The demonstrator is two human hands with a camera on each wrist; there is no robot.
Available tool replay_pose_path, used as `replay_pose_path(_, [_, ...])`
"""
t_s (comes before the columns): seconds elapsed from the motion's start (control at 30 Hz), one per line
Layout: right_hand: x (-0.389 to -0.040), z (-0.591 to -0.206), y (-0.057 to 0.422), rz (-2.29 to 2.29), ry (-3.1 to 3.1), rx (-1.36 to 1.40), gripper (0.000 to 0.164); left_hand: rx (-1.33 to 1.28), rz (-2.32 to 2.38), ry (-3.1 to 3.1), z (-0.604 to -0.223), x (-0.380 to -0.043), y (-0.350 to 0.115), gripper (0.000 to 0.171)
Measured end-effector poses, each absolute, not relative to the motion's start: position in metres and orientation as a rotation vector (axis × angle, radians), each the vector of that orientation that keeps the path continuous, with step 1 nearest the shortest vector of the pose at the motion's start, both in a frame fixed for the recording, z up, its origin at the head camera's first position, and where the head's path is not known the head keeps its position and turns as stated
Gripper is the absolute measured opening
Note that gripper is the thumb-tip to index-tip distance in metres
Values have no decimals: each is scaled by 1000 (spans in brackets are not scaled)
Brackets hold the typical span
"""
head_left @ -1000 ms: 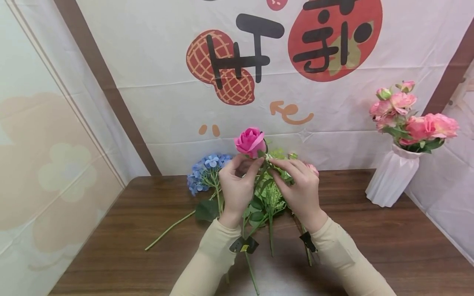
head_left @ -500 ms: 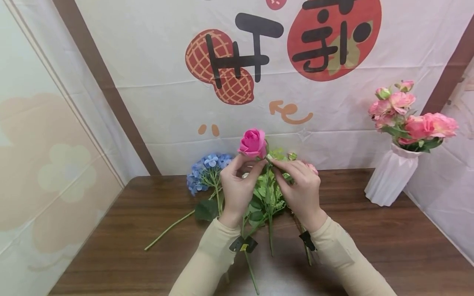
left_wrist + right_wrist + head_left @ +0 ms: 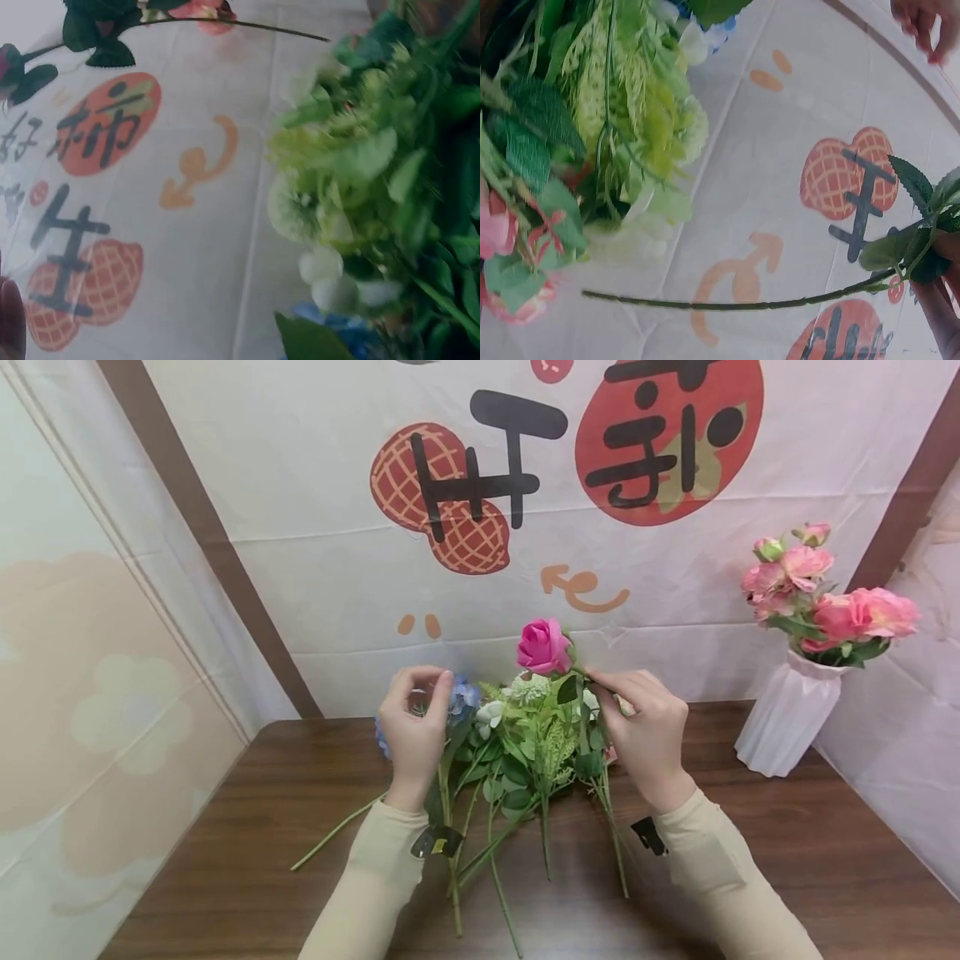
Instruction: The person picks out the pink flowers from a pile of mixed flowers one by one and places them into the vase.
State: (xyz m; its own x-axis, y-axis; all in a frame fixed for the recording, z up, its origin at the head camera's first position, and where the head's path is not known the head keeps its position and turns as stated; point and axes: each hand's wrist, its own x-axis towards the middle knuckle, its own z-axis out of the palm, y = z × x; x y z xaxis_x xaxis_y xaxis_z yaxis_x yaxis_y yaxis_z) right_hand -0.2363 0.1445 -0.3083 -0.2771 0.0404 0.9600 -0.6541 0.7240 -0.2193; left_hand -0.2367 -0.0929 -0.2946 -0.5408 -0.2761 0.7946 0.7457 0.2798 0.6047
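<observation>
My right hand (image 3: 647, 727) pinches the stem of a bright pink rose (image 3: 543, 646) just below its bloom, holding it up over the table. In the right wrist view the rose's long stem (image 3: 727, 306) reaches away from the fingers, with leaves near the hand. My left hand (image 3: 416, 727) is apart from the rose, raised at the left, fingers loosely curled with thumb and fingertips close together. Behind it, partly hidden, is a blue hydrangea (image 3: 465, 697). Between the hands lie green sprays (image 3: 551, 747) and white flowers (image 3: 491, 717), stems toward me.
A white ribbed vase (image 3: 791, 714) with pink flowers (image 3: 862, 618) stands at the right back of the brown wooden table (image 3: 247, 860). A printed cloth (image 3: 337, 593) hangs right behind the table. Several loose stems (image 3: 504, 906) reach toward the front edge.
My left hand has let go of the rose and moved left. My right hand has carried the rose to the right, still pinching its stem, so more of the greenery shows.
</observation>
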Motion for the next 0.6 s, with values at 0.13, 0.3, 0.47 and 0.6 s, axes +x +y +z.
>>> replay_pose_path(0.13, [-241,-303,152,708,-1739,470,12,-367,-1357,-1664,-300,-240,-104,7])
replay_pose_path(0.3, [-244,-293,164,692,-1737,443,14,-319,-1280,-1661,-308,-247,-118,5])
replay_pose_path(0.47, [-247,-283,178,692,-1713,419,15,-281,-1238,-1672,-313,-250,-133,6])
replay_pose_path(0.6, [-251,-278,187,684,-1704,394,15,-254,-1210,-1685,-325,-258,-149,7])
